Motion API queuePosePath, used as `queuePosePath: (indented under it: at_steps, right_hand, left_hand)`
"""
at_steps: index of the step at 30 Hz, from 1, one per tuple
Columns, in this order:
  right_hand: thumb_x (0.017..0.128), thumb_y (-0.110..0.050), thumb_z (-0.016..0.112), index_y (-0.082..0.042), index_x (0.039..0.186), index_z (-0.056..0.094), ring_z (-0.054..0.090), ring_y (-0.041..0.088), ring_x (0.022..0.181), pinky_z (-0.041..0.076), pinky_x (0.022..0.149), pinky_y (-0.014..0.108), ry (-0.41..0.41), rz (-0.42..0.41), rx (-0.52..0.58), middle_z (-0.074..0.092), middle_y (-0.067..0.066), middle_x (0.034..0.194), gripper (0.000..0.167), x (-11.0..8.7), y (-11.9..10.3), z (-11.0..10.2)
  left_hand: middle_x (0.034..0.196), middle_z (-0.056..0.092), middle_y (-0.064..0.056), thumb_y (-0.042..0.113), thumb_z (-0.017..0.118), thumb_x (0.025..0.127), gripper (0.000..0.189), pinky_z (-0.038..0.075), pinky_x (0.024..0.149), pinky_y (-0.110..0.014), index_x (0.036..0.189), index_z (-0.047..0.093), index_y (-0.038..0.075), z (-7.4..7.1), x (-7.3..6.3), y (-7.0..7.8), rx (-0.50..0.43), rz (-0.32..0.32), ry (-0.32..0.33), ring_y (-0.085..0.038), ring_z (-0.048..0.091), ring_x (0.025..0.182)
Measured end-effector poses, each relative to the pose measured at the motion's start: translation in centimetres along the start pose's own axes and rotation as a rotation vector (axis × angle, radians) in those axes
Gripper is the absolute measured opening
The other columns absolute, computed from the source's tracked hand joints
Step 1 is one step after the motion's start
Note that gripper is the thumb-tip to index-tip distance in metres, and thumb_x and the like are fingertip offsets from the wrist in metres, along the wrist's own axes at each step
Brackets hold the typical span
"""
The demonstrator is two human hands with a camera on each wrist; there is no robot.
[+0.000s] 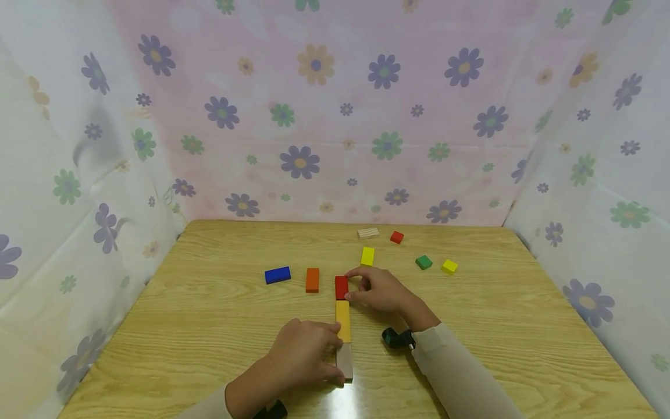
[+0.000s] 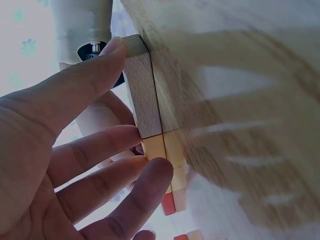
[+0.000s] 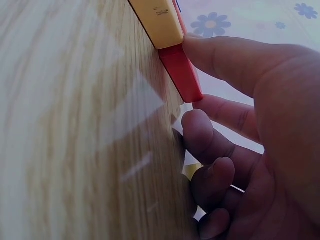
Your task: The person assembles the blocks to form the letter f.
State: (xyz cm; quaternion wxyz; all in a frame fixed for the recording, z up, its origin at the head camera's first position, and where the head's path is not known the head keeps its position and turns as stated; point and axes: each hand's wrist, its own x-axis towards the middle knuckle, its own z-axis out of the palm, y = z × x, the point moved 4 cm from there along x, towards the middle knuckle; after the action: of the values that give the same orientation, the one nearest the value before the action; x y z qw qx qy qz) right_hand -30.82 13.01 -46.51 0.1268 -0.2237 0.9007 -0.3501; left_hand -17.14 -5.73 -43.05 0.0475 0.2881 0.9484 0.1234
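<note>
Three blocks lie end to end in a row on the table: a red block point(image 1: 341, 287) at the far end, an orange-yellow block point(image 1: 342, 317) in the middle, a plain wooden block point(image 1: 345, 362) nearest. My left hand point(image 1: 300, 352) holds the plain block from the left, thumb at its near end and index fingertip by the seam with the orange-yellow one; other fingers spread along the row. From the right, my right hand point(image 1: 384, 291) pinches the red block, thumb by its near end and index finger at its far end. Its remaining fingers curl loosely beneath.
Left of the row lie an orange block point(image 1: 312, 280) and a blue block point(image 1: 278, 274). Beyond are a yellow block point(image 1: 368, 256), a plain wood piece point(image 1: 368, 233) and small red point(image 1: 396, 237), green point(image 1: 424, 262) and yellow pieces point(image 1: 449, 266). Flowered cloth point(image 1: 387, 145) surrounds the table.
</note>
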Motion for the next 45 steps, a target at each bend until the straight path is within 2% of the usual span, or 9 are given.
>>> queuePosePath:
  at_steps: [11,34,45]
  right_hand:
    - [0.091,-0.042,0.080,-0.026,0.134,0.066,0.055,0.016,0.067,0.045,0.058,0.028,-0.006,-0.016,0.001,0.062,-0.001,0.081,0.048,-0.04,0.11,0.24]
    - [0.090,-0.046,0.079,-0.028,0.134,0.066,0.055,0.015,0.066,0.045,0.058,0.028,-0.002,-0.017,-0.008,0.062,-0.001,0.080,0.048,0.25,0.25,0.12]
    - [0.090,-0.044,0.080,-0.028,0.133,0.067,0.055,0.017,0.068,0.046,0.059,0.030,-0.008,0.002,0.013,0.062,-0.001,0.081,0.048,0.02,0.15,0.03]
  left_hand:
    - [0.135,0.068,0.012,0.069,0.085,0.069,0.055,0.046,0.073,-0.030,0.112,0.081,0.036,0.14,-0.02,-0.11,-0.012,-0.007,-0.022,-0.014,0.067,0.123]
    - [0.134,0.069,0.012,0.069,0.085,0.069,0.054,0.050,0.076,-0.034,0.112,0.081,0.036,0.29,0.03,-0.23,-0.001,0.002,0.006,-0.014,0.068,0.121]
    - [0.134,0.069,0.011,0.069,0.085,0.069,0.055,0.048,0.074,-0.031,0.112,0.081,0.035,0.17,0.10,-0.21,-0.014,-0.005,-0.003,-0.013,0.067,0.123]
